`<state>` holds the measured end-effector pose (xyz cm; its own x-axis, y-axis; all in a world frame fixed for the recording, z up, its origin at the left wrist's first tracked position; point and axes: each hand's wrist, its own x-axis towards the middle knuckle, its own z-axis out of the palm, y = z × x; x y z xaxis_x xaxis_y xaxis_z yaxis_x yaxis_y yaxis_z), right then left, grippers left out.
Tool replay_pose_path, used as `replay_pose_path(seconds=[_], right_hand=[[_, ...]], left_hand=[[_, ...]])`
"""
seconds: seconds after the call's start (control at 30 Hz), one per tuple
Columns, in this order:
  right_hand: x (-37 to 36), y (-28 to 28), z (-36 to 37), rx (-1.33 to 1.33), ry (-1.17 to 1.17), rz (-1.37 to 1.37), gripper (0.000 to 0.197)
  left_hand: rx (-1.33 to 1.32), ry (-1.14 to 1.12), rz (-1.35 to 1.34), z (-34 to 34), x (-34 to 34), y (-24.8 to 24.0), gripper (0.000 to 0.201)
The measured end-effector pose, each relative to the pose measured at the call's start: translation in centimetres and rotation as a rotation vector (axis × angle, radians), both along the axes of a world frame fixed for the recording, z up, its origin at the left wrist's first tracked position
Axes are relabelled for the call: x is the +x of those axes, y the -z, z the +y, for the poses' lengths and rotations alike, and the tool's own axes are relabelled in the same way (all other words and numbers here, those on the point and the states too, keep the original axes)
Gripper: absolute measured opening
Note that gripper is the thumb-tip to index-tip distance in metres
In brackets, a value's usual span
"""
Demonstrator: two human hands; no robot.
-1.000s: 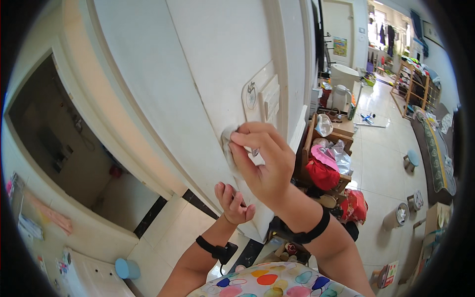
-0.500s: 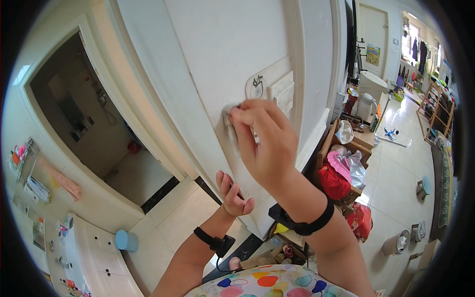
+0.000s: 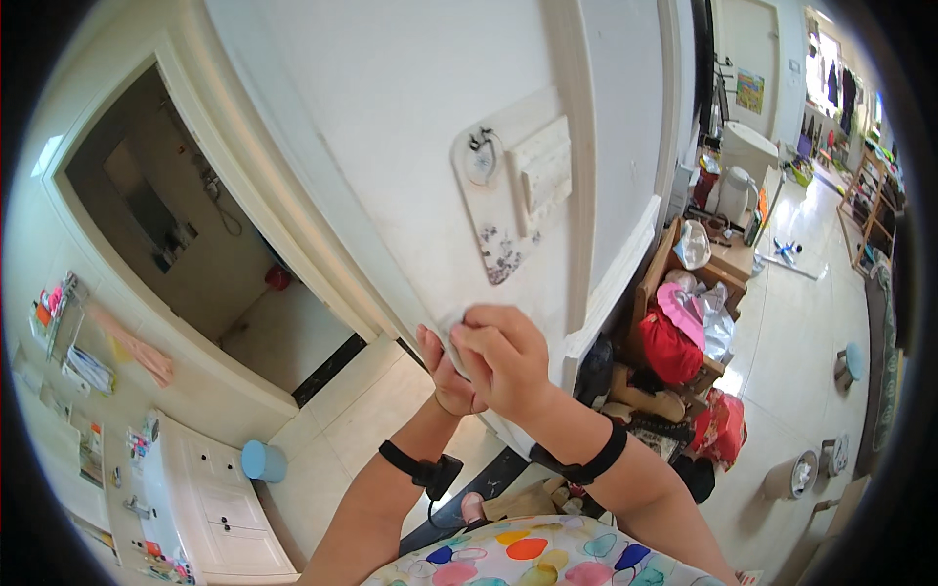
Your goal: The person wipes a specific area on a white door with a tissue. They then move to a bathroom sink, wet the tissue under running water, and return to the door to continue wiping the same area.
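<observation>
My right hand (image 3: 508, 361) is closed around a small whitish, soft-looking piece (image 3: 452, 320), perhaps a folded cloth, in front of the white wall corner (image 3: 410, 225). Most of it is hidden by my fingers. Close against it on the left, my left hand (image 3: 447, 376) has its palm up and its fingers loosely bent and apart; the right hand partly covers it. Above both hands is a light switch (image 3: 547, 176) on a pale backing panel (image 3: 469, 176) with small dark floral marks.
To the left are a dark doorway (image 3: 176, 215), a white washbasin cabinet (image 3: 215, 498) and a blue bin (image 3: 264, 461). At the right, a wooden crate (image 3: 650, 283) holds red and pink items, with bags and shoes below. A trash bin (image 3: 791, 477) stands farther right.
My right hand has come down from beside the switch panel to my left hand, carrying the whitish piece. The left hand has risen slightly, and the whole switch panel now shows.
</observation>
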<state>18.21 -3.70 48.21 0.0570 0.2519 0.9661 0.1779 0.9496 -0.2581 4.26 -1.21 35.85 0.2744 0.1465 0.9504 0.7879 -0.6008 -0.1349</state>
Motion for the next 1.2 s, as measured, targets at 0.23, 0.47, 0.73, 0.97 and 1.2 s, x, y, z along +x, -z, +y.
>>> replay_pose_path(seconds=[0.23,0.47,0.73,0.97,1.2], right_hand=[[1.1,6.7,1.5,-0.228,0.037,0.101,0.017],[3.4,2.9,8.2,-0.554,0.173,0.606,0.010],[0.0,3.8,2.3,-0.332,0.116,0.298,0.009],[3.6,1.5,7.9,-0.512,0.210,0.522,0.012],[2.2,2.7,4.2,-0.351,0.143,0.354,0.013]], left_hand=[[0.011,0.299,-0.156,0.2,0.8,-1.8,0.075],[-0.064,0.370,-0.176,0.2,0.9,-2.2,0.078],[-0.071,0.363,-0.148,0.1,1.0,-2.2,0.078],[-0.079,0.404,-0.148,0.1,1.2,-2.6,0.076],[-0.082,0.337,-0.110,-0.1,1.0,-2.7,0.078]])
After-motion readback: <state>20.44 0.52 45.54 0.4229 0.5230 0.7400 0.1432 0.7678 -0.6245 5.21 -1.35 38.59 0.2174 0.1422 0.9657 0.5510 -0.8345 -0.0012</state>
